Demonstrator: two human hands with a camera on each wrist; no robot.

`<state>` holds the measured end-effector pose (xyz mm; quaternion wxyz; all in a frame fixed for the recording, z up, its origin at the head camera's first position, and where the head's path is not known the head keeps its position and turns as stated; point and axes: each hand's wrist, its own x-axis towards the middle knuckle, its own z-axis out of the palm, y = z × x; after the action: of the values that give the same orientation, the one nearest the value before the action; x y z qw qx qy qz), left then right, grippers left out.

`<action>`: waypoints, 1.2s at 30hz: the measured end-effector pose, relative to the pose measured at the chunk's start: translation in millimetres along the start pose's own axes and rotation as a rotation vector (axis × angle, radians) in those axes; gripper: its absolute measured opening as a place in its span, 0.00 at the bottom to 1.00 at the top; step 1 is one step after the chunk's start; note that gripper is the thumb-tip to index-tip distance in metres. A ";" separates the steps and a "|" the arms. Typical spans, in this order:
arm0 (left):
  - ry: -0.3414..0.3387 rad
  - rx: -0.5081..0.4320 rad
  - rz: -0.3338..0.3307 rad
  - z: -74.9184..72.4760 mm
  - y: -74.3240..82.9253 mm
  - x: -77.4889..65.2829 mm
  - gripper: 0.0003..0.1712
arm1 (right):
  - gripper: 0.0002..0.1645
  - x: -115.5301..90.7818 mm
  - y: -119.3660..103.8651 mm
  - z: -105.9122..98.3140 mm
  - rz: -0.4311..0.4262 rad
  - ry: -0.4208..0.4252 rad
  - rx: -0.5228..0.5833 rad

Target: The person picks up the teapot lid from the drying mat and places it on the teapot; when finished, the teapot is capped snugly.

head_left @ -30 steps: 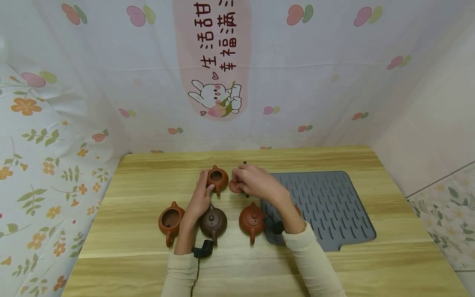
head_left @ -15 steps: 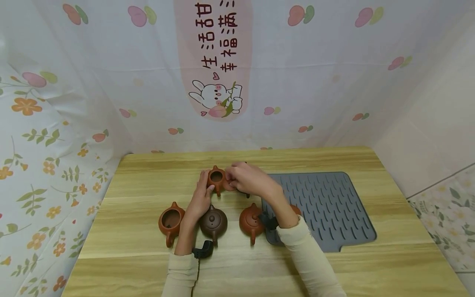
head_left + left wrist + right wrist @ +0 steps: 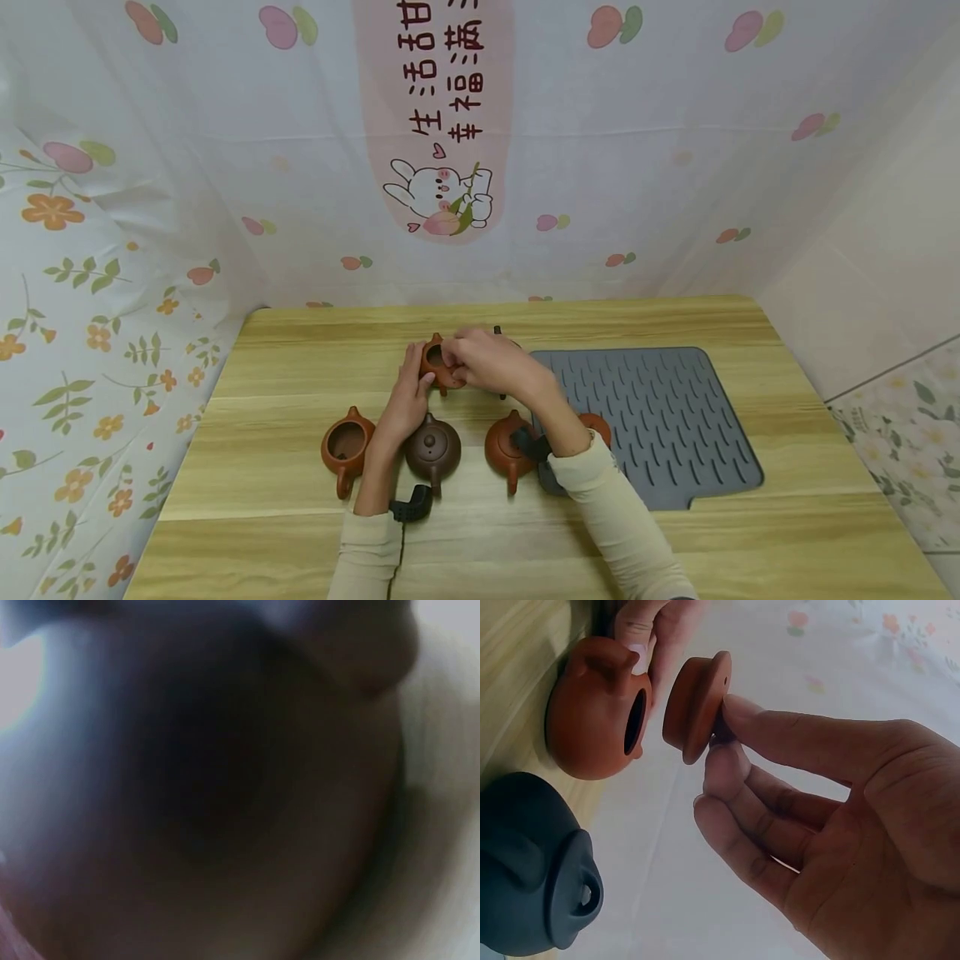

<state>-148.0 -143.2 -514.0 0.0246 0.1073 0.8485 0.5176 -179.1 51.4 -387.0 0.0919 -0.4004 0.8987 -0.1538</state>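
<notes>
A small reddish-brown clay teapot (image 3: 431, 363) stands without its lid at the back of the table, its round mouth facing up. My left hand (image 3: 405, 396) holds its left side, thumb near the handle and fingers along the wall. Between thumb and fingertips, my right hand (image 3: 840, 787) pinches the knob of a matching teapot lid (image 3: 696, 705). The lid is tilted just above the teapot's mouth, apart from it; in the head view the right hand mostly covers it. A blurred dark rounded surface (image 3: 202, 810) fills most of the left wrist view.
A black teapot (image 3: 525, 862) with its lid on stands right of the open one. Nearer stand another lidless brown teapot (image 3: 347, 440), a dark purple teapot (image 3: 432, 450) and a lidded reddish teapot (image 3: 502, 446). A grey ridged mat (image 3: 652, 425) lies right, a reddish piece (image 3: 597, 426) on it.
My right hand has moved left with the lid, from beside the lidless teapot to over its mouth. The left hand has stayed on the teapot.
</notes>
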 end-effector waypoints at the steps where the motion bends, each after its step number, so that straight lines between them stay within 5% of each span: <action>1: 0.000 0.000 -0.002 -0.1 0.2 0.0 0.32 | 0.04 0.8 -0.2 0.1 0.002 0.000 -0.001; 36: -0.002 0.019 -0.029 1.0 -2.4 2.6 0.35 | 0.05 44.6 13.3 1.6 0.047 -0.026 -0.045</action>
<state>-150.7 -142.8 -516.4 0.0320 0.0954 0.8548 0.5091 -217.4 26.1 -395.0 0.0982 -0.3832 0.9097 -0.1262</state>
